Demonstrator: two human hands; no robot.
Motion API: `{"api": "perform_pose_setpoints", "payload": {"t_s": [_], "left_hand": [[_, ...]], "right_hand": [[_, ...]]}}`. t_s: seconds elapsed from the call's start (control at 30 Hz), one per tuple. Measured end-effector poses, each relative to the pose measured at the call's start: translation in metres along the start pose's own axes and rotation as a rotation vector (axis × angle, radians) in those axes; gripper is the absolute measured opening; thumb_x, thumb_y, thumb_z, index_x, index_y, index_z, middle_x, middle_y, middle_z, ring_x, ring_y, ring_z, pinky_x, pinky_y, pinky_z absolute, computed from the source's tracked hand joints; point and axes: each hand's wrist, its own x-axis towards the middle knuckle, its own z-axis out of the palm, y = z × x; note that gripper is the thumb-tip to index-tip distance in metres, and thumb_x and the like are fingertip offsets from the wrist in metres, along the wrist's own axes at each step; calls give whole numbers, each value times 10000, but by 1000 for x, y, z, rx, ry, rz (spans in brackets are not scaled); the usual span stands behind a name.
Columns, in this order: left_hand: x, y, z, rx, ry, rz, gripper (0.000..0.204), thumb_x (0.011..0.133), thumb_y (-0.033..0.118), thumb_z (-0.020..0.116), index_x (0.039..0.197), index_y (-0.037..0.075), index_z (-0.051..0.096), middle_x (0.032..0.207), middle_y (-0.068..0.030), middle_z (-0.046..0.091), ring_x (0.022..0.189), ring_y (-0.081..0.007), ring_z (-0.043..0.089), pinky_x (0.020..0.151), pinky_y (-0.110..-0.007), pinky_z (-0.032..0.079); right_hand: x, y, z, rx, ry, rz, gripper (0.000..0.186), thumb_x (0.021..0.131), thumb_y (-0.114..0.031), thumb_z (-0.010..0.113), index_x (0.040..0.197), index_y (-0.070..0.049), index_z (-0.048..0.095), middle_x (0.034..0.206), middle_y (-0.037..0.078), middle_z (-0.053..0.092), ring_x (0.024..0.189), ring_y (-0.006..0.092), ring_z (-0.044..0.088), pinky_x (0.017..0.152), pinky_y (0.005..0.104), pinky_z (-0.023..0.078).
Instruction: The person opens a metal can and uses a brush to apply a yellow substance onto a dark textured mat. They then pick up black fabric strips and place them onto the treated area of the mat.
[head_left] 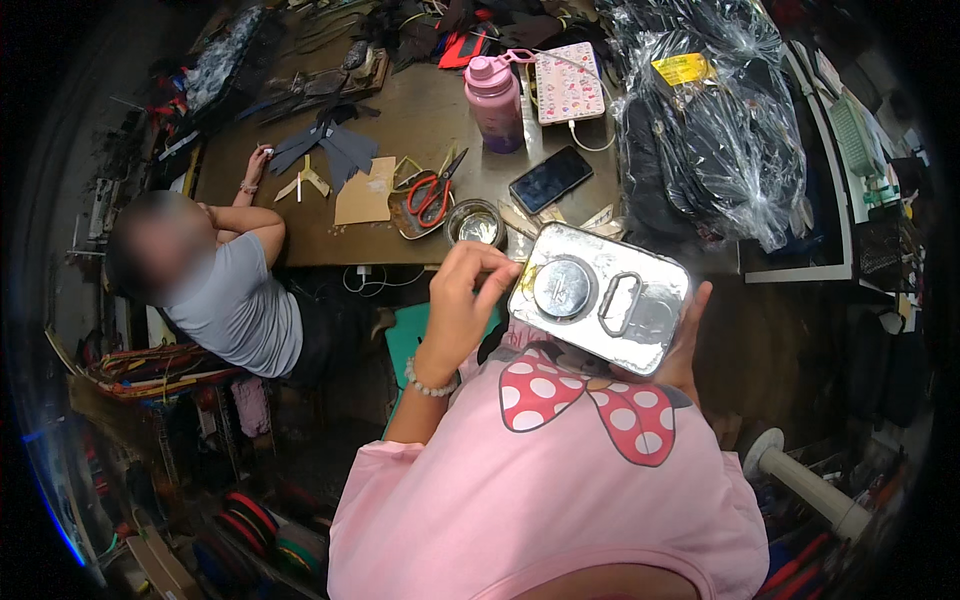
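Observation:
A rectangular silver metal can [648, 335] is held up in front of my chest, its top tilted toward me. On the top are a round screw cap [562, 288] and a folded carry handle. My left hand [468, 285] is closed, thumb and fingers pinching the can's left edge near the corner. Along the opposite side, my right hand [692, 335] wraps the can, mostly hidden behind it. Just beyond the can, on the table, stands a round glass bowl [478, 228] with something shiny inside.
On the brown table [410, 120] are orange-handled scissors [432, 200] in a tray, a phone [551, 180], a pink bottle [493, 105], a patterned pink power bank [570, 85] and cardboard [366, 195]. Plastic-wrapped black goods [700, 130] lie at right. Another person [235, 270] leans at left.

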Motion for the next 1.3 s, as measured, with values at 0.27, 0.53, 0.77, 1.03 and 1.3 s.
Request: {"api": "perform_pose_setpoints", "payload": {"t_s": [0.27,0.53,0.77,1.03,1.3], "left_hand": [[21,-11,-20,-138,293,-193,182,934,161,621,857,-2,594,667,-26,621,567,-42,540,489,-183,418],[43,9,7,11,-445,53,221,855,70,661,1074,58,692,832,-74,563,744,-146,577,645,-267,460],[56,0,11,143,-606,217,141,809,71,691,944,31,695,866,-87,551,750,-222,590,681,-325,488],[66,-17,32,302,-743,382,156,871,169,631,934,31,594,928,-107,517,819,-289,580,689,-371,485],[54,-33,34,257,-777,423,130,945,114,520,945,-3,463,1002,-177,434,872,-343,523,768,-394,458]], "right_hand": [[17,-25,1,802,337,757,816,890,-710,355,1377,-56,368,1329,142,490,1227,258,493,1059,427,394],[7,-9,-5,716,401,742,794,894,-702,368,1350,-53,419,1318,143,504,1197,269,518,1008,442,447],[-19,12,-21,113,162,321,844,720,-505,595,1419,-146,288,1343,167,440,1219,298,485,1014,435,420],[-34,15,-32,-216,25,80,1212,520,-280,854,1497,-252,138,1373,195,366,1244,331,447,1020,427,390],[-47,20,-27,-250,118,196,1433,418,-161,961,1530,-305,69,1392,206,329,1271,356,412,1022,436,376]]}}
